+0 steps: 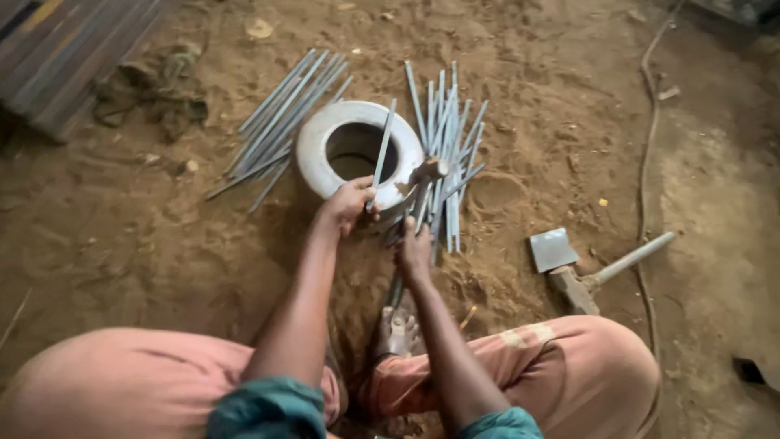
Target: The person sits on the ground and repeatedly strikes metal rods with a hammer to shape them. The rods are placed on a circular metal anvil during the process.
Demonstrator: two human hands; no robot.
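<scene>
Ground first: we're squatting on bare reddish-brown packed dirt floor (146, 244), uneven, scuffed, with small stones and a few dry leaves scattered about. No table, everything lies straight on the soil. Light is dim and warm.

Our left hand (349, 203) is closed around the lower end of one thin grey metal rod (383, 146), which stands tilted across the mouth of the thick pale grey metal ring (321, 142). That ring sits on the dirt right in front of our knees, hollow centre up; the hand rests on its near rim.

Our right hand (414, 252) grips the handle of a wood-handled hammer (428, 172), fingers wrapped tight; the hammer head is up at the ring's right edge, close to the held rod. Whether it touches the ring we can't tell.

Two loose piles of the same thin grey rods flank the ring: left pile (280, 118) fanned out up-left, right pile (447, 146) running mostly straight away from us, touching the ring's right side.

Further right on the dirt, well apart from the ring: a spare tool with grey metal pipe handle (630, 258) and blocky head, with a small flat square grey metal plate (552, 248) just beside it. A thin cord or hose (647, 122) snakes along the right side. Top left: corrugated metal sheet (57, 49) and a crumpled dark green rag (158, 85) next to it.

Our salmon-pink trousers (569, 366) and teal sleeves fill the bottom edge.
</scene>
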